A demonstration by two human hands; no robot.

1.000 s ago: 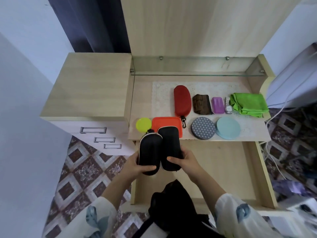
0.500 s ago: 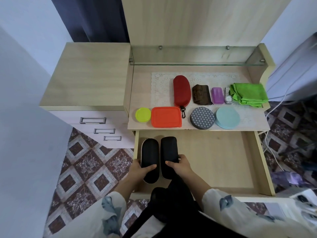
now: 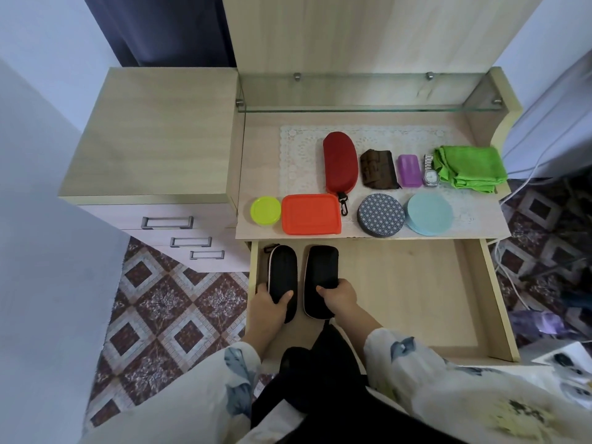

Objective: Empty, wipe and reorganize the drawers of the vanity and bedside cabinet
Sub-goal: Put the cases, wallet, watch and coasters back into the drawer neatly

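In the head view, your left hand (image 3: 270, 304) grips the near end of the left black case (image 3: 282, 270), thumb over its top and fingers wrapped round its outer side. Your right hand (image 3: 339, 294) does the same with the right black case (image 3: 321, 267), thumb on top and fingers curled round its right edge. Both cases lie lengthwise in the left part of the open drawer (image 3: 416, 299), side by side with a narrow gap between them. The left one is just beside the drawer's left wall, and their far ends are close to the far edge. The rest of the drawer floor is bare wood.

Above it, along the table's (image 3: 259, 161) near edge, sit a yellow-green round tub (image 3: 265, 210), an orange box (image 3: 310, 214), a patterned round tin (image 3: 381, 214) and a pale blue disc (image 3: 430, 213). Behind them lie a red case (image 3: 340, 161), a brown pouch (image 3: 378, 169), a purple box (image 3: 409, 171), a watch (image 3: 430, 174) and, at the right edge, a folded green cloth (image 3: 469, 168).

By my reckoning this drawer is emptied and probably wiped (the cloth is set aside), and its refilling has only begun: two things are in and eight wait on the table, besides the cloth. The bedside cabinet (image 3: 150, 133) at the left shows three closed drawers, and you cannot tell from here whether those are done.
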